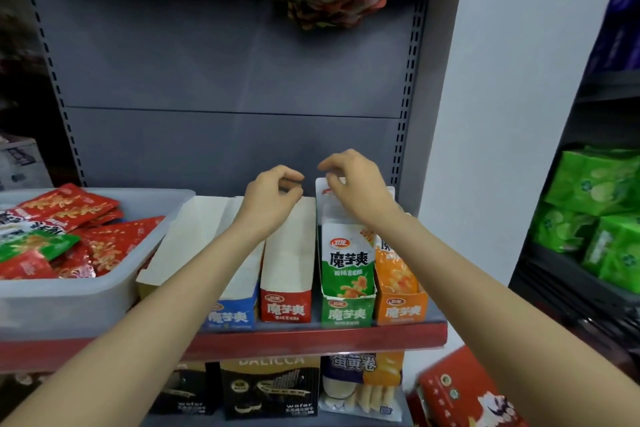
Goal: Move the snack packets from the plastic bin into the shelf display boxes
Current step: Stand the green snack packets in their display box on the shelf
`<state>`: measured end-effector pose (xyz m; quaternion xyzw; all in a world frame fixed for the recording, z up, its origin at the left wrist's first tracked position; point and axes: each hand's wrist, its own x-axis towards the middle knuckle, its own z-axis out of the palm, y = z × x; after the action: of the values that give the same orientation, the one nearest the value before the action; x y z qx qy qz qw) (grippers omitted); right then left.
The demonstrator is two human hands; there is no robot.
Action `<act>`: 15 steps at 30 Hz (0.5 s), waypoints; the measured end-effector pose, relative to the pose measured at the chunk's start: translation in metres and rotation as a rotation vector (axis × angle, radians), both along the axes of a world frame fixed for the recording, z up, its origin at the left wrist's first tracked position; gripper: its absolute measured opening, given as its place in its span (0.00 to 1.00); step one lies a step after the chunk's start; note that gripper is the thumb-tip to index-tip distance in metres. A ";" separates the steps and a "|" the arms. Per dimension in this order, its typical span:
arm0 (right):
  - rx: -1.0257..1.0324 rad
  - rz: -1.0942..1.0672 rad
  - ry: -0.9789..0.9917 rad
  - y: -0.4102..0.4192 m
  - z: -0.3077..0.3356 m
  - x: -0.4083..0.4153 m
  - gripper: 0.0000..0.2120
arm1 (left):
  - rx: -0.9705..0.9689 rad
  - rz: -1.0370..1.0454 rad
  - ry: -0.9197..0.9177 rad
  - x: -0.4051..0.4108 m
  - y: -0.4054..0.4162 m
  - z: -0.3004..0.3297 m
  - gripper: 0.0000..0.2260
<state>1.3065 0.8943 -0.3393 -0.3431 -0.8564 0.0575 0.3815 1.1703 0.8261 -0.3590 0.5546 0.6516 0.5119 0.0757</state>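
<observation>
This is a shop. A tall grey metal shelf wall with rows of little holes (235, 80) holds open cardboard display boxes in blue, red, green and orange (346, 308). Below stand black wafer boxes (273, 388). Green packs (588, 215) fill a dark rack at the right.

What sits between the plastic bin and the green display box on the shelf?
In the head view, three display boxes stand between the plastic bin and the green display box: a plain-fronted one, a blue one, then a red one.

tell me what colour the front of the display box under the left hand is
Red front with white lettering, seen in the head view.
</observation>
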 end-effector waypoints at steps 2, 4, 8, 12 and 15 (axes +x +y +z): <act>-0.100 0.102 0.061 -0.018 0.003 -0.019 0.13 | 0.043 0.045 0.118 -0.013 -0.016 0.001 0.08; -0.169 0.185 0.075 -0.035 0.004 -0.041 0.13 | 0.077 0.110 0.251 -0.032 -0.034 0.000 0.08; -0.242 0.324 -0.010 -0.062 -0.005 -0.100 0.12 | 0.067 0.237 0.314 -0.087 -0.075 -0.003 0.07; -0.308 0.409 -0.062 -0.086 -0.017 -0.168 0.13 | 0.027 0.414 0.276 -0.156 -0.128 -0.005 0.06; -0.361 0.460 -0.103 -0.104 -0.024 -0.222 0.15 | -0.087 0.558 0.261 -0.211 -0.160 -0.010 0.08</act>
<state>1.0845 0.7901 -0.3632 -0.2046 -0.9058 0.2763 0.2475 0.9596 0.6658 -0.3688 0.4119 0.8043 0.4088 -0.1283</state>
